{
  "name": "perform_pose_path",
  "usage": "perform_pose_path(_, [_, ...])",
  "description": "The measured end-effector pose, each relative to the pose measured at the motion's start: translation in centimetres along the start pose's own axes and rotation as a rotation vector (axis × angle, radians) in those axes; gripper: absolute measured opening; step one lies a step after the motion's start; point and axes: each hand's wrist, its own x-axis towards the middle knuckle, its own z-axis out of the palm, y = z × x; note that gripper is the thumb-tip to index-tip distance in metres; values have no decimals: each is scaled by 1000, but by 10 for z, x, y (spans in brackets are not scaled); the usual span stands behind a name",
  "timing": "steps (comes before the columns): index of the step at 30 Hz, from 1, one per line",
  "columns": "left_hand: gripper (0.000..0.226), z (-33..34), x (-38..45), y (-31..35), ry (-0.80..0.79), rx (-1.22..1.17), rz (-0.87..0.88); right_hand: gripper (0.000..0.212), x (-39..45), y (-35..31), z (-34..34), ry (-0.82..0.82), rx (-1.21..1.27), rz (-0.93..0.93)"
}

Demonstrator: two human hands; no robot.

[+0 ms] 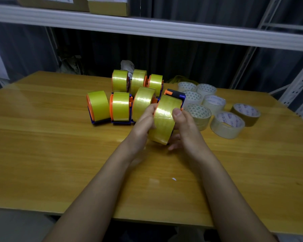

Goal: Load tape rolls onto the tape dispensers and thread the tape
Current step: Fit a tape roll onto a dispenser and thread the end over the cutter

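Yellow tape roll on its dispenser, held above the worktop: left hand and right hand fingers clamped on it (loose end unseen). Risk: tape end sticks back, threading stalls.

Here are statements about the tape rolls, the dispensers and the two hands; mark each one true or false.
1. Both hands, left hand and right hand, hold the yellow tape roll on an orange and blue dispenser. True.
2. The dark brown tape roll lies at the left end of the wooden table. False: it lies at the right.
3. The loose whitish tape rolls lie flat. True.
4. The loaded dispensers stand on the shelf. False: they stand on the table.
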Motion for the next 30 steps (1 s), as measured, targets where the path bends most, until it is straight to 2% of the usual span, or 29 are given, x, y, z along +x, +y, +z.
perform_pose_path(2, [36, -1, -3, -3, 18, -96, -26, 96, 0, 0, 0, -3, 7, -6])
perform_pose_path(6, [65, -3, -11, -2, -24, -81, 17, 84, 0, 2, -1, -13, 26, -7])
perform_pose_path(10, [52, -2, -12, -3, -12, -63, 59, 82, -1, 1, -1, -24, 1, -19])
perform_pose_path(13, [74, -3, -11, -4, -11, -61, 63, 89, -1, 1, -1, -28, -20, -27])
perform_pose_path(16, [81, -5, -11, -3, -42, -72, 72, 91, -1, 1, -1, -32, -11, -20])
perform_pose_path(21, [46, -3, -10, -5, -32, -103, 70, 97, 0, 2, -1, -65, 7, 6])
perform_pose_path(24, [39, -3, -11, -4, -39, -110, 85, 114, 0, 3, -1, -97, 8, -8])
perform_pose_path(25, [42, -3, -11, -4, -41, -106, 85, 112, 0, 3, -1, -106, 21, -11])
perform_pose_path(28, [41, -2, -11, -4, -50, -112, 87, 85, 1, 2, -3, -102, 76, -34])
perform_pose_path(30, [35, -3, -11, -3, -49, -135, 79, 86, 1, 4, -5, -90, 67, -88])
